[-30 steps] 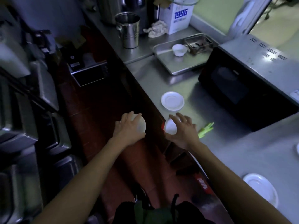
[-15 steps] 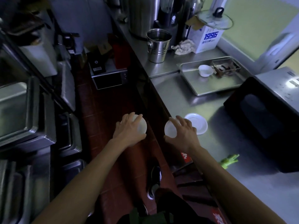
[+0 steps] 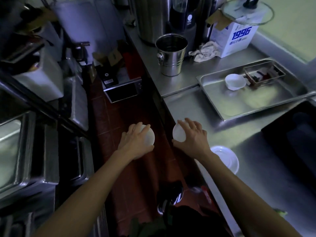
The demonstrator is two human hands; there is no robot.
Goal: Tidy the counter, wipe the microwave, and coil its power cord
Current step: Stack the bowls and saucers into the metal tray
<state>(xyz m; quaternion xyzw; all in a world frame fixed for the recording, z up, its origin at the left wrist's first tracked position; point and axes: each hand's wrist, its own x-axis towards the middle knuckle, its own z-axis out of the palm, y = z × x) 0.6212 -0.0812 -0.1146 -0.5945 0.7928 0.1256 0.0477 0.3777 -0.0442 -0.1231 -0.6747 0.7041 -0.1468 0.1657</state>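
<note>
Now you carry two white dishes: left hand [image 3: 135,144] grips bowl [image 3: 149,138], right hand [image 3: 191,139] grips cup [image 3: 178,134]; light, brittle, slick — hold rims.

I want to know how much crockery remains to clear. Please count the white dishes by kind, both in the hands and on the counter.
Dishes held in the hands: 2, one in the left hand and one in the right hand
Saucers on the counter: 1
Cups in the steel tray: 1
Total: 4
</note>
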